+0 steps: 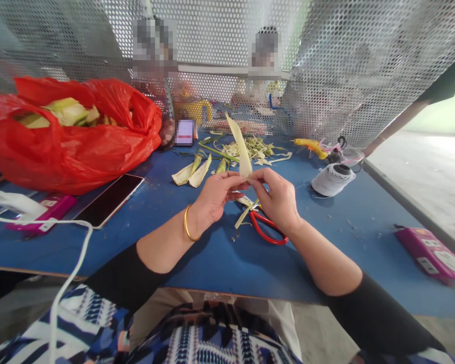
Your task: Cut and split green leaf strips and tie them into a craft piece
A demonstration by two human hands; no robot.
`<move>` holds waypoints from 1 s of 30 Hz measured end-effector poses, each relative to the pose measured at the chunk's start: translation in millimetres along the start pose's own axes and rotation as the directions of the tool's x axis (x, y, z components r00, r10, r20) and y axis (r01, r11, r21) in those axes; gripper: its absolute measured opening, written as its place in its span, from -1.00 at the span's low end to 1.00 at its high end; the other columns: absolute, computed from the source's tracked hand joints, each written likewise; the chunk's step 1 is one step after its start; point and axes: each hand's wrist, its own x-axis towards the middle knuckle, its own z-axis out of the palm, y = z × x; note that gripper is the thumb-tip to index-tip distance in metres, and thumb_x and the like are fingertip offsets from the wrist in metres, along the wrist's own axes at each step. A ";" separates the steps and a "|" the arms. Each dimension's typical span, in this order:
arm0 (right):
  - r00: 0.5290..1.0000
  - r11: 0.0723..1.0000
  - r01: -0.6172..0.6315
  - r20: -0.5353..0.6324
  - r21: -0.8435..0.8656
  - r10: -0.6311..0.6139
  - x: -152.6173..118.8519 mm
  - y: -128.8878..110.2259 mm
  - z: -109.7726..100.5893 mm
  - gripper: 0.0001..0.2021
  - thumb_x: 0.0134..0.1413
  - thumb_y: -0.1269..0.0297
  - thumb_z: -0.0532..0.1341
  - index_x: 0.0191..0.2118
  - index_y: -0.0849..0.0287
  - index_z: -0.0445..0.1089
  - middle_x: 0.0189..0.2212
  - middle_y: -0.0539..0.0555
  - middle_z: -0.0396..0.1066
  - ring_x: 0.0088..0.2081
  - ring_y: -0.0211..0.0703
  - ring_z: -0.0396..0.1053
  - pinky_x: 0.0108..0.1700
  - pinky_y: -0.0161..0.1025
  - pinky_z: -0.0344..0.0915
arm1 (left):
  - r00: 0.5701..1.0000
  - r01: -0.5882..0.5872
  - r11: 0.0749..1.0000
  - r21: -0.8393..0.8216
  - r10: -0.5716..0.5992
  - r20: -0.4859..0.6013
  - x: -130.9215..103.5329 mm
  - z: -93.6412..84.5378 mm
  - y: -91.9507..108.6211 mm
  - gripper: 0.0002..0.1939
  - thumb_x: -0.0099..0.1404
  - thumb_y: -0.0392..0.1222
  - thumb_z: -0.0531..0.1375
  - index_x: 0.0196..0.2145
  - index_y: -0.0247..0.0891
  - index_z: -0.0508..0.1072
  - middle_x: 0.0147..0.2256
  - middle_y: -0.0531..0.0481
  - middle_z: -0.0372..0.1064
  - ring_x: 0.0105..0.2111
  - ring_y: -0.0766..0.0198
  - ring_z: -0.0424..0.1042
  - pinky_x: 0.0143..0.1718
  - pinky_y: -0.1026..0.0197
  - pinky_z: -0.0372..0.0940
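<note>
A pale, pointed strip of corn husk point(239, 144) stands upright between my two hands. My left hand point(218, 196) pinches its lower end from one side. From the other side, the thumb and fingers of my right hand point(276, 194) grip the same end. Beneath my hands lie red-handled scissors point(267, 230), their blades partly covered by a narrow husk scrap point(243, 216). Just beyond, several cut husk pieces point(199, 172) rest on the blue table point(212, 263), with a heap of husk shreds point(256, 147) behind them.
A red plastic bag point(109, 146) of husks fills the left side, near a phone point(111, 199) and a magenta power strip point(56, 207) with a white cable point(70, 273). On the right are a thread cone point(332, 180), a yellow tool point(311, 147) and another magenta strip point(432, 253). Perforated metal point(220, 40) stands behind.
</note>
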 end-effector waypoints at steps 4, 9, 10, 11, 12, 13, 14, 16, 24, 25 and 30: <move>0.995 0.991 -0.097 0.000 0.090 0.098 2.5 -1.7 -0.4 -0.89 0.14 0.34 0.19 -0.42 0.10 0.36 -0.47 -0.03 0.48 -0.41 -0.22 0.43 -0.33 -0.29 0.31 | 0.996 -0.085 0.994 0.073 0.087 -0.023 -1.5 1.9 -1.7 -0.94 0.06 -0.36 0.33 -0.50 -0.33 0.51 -0.53 0.00 0.48 -0.47 0.31 0.48 -0.39 0.28 0.32; 0.976 0.963 -0.214 0.003 0.162 0.217 6.5 -4.5 -3.0 -0.91 0.04 0.35 0.22 -0.46 0.10 0.35 -0.53 -0.06 0.48 -0.45 -0.23 0.44 -0.34 -0.28 0.34 | 0.981 -0.188 0.965 0.182 0.193 -0.011 -1.8 3.0 -4.3 -0.91 0.03 -0.28 0.39 -0.52 -0.30 0.54 -0.53 0.02 0.49 -0.48 0.33 0.45 -0.34 0.25 0.32; 0.973 0.960 -0.225 -0.006 0.165 0.229 6.9 -5.3 -3.4 -0.92 0.02 0.36 0.22 -0.46 0.11 0.36 -0.53 -0.07 0.48 -0.46 -0.24 0.43 -0.35 -0.29 0.33 | 0.977 -0.209 0.957 0.201 0.214 -0.003 -1.5 2.8 -4.9 -0.88 0.01 -0.26 0.41 -0.52 -0.29 0.54 -0.53 0.03 0.48 -0.49 0.35 0.44 -0.34 0.26 0.32; 0.971 0.958 -0.232 -0.013 0.167 0.238 7.1 -6.0 -3.6 -0.92 0.01 0.36 0.22 -0.47 0.11 0.36 -0.54 -0.07 0.48 -0.46 -0.25 0.43 -0.36 -0.29 0.33 | 0.973 -0.226 0.950 0.217 0.230 0.006 -1.2 2.6 -5.4 -0.85 -0.02 -0.25 0.43 -0.53 -0.29 0.54 -0.54 0.04 0.47 -0.50 0.36 0.42 -0.34 0.26 0.31; 0.969 0.956 -0.238 -0.016 0.173 0.245 7.2 -6.6 -3.8 -0.92 0.00 0.37 0.22 -0.48 0.11 0.36 -0.55 -0.07 0.47 -0.47 -0.25 0.42 -0.36 -0.30 0.33 | 0.971 -0.236 0.945 0.225 0.240 0.010 -0.9 2.4 -5.8 -0.84 -0.03 -0.24 0.45 -0.53 -0.29 0.53 -0.55 0.06 0.47 -0.50 0.37 0.40 -0.34 0.27 0.31; 0.967 0.951 -0.247 -0.013 0.187 0.254 7.3 -6.9 -3.7 -0.92 0.00 0.37 0.22 -0.48 0.11 0.36 -0.55 -0.08 0.47 -0.47 -0.26 0.42 -0.37 -0.30 0.33 | 0.971 -0.235 0.946 0.224 0.239 0.010 -0.6 2.2 -6.1 -0.83 -0.04 -0.24 0.45 -0.53 -0.29 0.53 -0.55 0.06 0.46 -0.50 0.38 0.40 -0.33 0.27 0.31; 0.964 0.942 -0.259 -0.006 0.212 0.266 7.3 -6.9 -3.4 -0.93 0.00 0.36 0.22 -0.47 0.11 0.36 -0.55 -0.07 0.47 -0.48 -0.26 0.42 -0.37 -0.29 0.34 | 0.973 -0.225 0.950 0.215 0.229 0.005 -0.4 2.0 -6.2 -0.83 -0.03 -0.24 0.45 -0.54 -0.29 0.52 -0.55 0.06 0.47 -0.50 0.39 0.40 -0.33 0.27 0.32; 0.954 0.913 -0.289 0.013 0.289 0.298 7.3 -6.1 -2.2 -0.94 -0.01 0.34 0.24 -0.44 0.11 0.34 -0.54 -0.07 0.48 -0.47 -0.25 0.44 -0.35 -0.27 0.36 | 0.981 -0.191 0.964 0.185 0.195 -0.005 -0.1 2.0 -6.0 -0.85 0.01 -0.25 0.42 -0.53 -0.29 0.52 -0.53 0.04 0.49 -0.49 0.38 0.43 -0.31 0.26 0.33; 0.949 0.843 -0.303 0.056 0.444 0.311 5.3 -0.9 3.6 -0.84 0.05 0.30 0.25 -0.38 0.07 0.20 -0.55 -0.10 0.38 -0.48 -0.24 0.44 -0.37 -0.26 0.37 | 0.989 -0.124 0.972 0.197 0.137 -0.055 -0.5 3.4 -3.9 -0.87 0.06 -0.28 0.37 -0.55 -0.29 0.49 -0.56 0.02 0.47 -0.50 0.36 0.43 -0.43 0.30 0.27; 0.963 0.885 -0.263 0.047 0.384 0.266 4.5 -1.0 2.7 -0.88 0.08 0.31 0.22 -0.37 0.08 0.22 -0.53 -0.09 0.38 -0.47 -0.24 0.44 -0.35 -0.26 0.37 | 0.991 -0.109 0.976 0.190 0.122 -0.057 -0.6 3.4 -3.1 -0.86 0.05 -0.28 0.37 -0.56 -0.29 0.48 -0.57 0.02 0.46 -0.52 0.36 0.41 -0.44 0.30 0.26; 0.994 0.996 0.088 0.067 -0.035 -0.085 1.2 0.4 -3.4 -0.80 0.26 0.39 0.09 -0.24 0.08 0.46 -0.35 0.05 0.52 -0.33 -0.17 0.45 -0.26 -0.23 0.33 | 0.996 -0.020 0.989 0.148 0.034 -0.088 -1.8 2.7 2.2 -0.83 0.08 -0.31 0.34 -0.60 -0.29 0.45 -0.60 0.04 0.40 -0.56 0.39 0.35 -0.47 0.30 0.23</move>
